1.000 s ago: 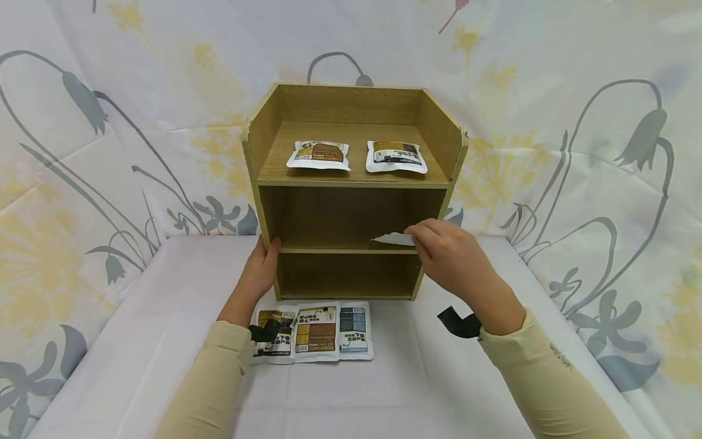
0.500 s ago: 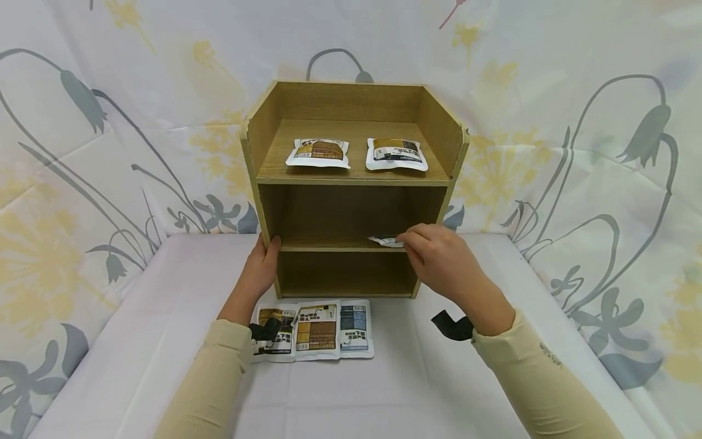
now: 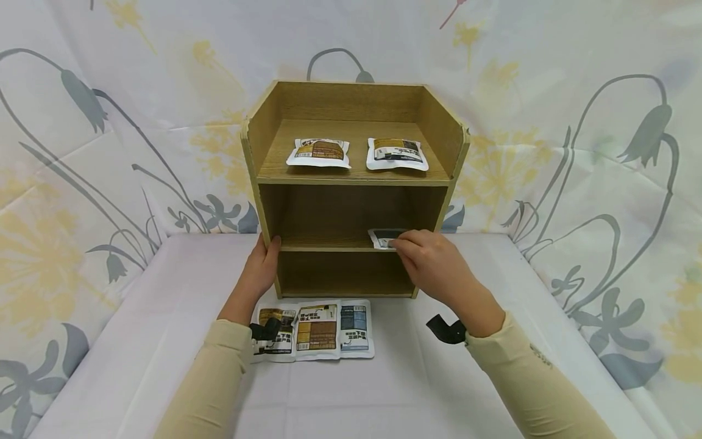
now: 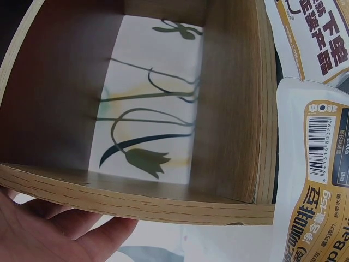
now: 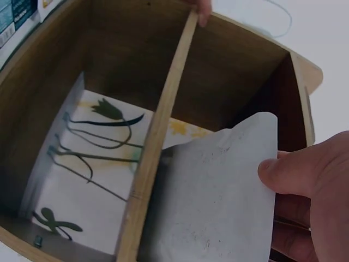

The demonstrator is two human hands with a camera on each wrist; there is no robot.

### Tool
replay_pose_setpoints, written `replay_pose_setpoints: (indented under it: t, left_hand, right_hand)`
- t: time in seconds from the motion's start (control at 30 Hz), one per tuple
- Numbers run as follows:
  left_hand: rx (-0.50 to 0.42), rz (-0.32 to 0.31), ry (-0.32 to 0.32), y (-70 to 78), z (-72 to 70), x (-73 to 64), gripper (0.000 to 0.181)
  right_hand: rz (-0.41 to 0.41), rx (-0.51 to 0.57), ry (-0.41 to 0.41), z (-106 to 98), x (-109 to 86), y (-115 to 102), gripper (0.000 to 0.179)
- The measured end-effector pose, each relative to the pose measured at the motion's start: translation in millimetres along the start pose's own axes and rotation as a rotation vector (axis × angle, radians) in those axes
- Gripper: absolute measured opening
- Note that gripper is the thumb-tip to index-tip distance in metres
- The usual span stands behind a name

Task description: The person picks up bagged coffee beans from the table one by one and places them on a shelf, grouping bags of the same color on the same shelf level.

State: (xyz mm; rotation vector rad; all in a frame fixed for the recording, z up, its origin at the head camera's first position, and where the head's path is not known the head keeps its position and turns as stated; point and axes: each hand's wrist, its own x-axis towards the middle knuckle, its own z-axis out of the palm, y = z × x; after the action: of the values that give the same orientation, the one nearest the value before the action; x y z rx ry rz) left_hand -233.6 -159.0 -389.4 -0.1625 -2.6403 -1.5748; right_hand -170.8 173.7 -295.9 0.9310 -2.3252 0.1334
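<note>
A small wooden shelf unit (image 3: 351, 102) stands on the table, with three levels. My left hand (image 3: 259, 268) grips its left side panel near the middle board; in the left wrist view the fingers (image 4: 103, 236) lie along the panel's outer face, while the thumb tip (image 5: 204, 12) shows inside in the right wrist view. My right hand (image 3: 436, 262) pinches the right edge of a white coffee bean pouch (image 3: 379, 238). That pouch is partly inside the middle compartment, over the board's right half. Its plain white side (image 5: 218, 191) faces the right wrist camera.
Two similar pouches lie on the top level, one left (image 3: 318, 153) and one right (image 3: 397, 155). In front of the unit several more pouches (image 3: 316, 332) lie in a row on the white-covered table (image 3: 340, 396). A flower-patterned cloth (image 3: 521, 55) hangs behind.
My right hand has moved left and slightly down with the pouch, tilting it so its dark printed face shows more over the middle board. The left hand keeps its place on the panel.
</note>
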Motion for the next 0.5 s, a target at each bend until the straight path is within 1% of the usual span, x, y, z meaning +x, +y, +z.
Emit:
replay_pose_setpoints:
  t: [0.5]
  left_hand:
    - [0.011,-0.009,-0.001,0.8,-0.3,-0.8,0.072]
  right_hand:
    - [0.036,-0.009,-0.059,22,-5.7,5,0.022]
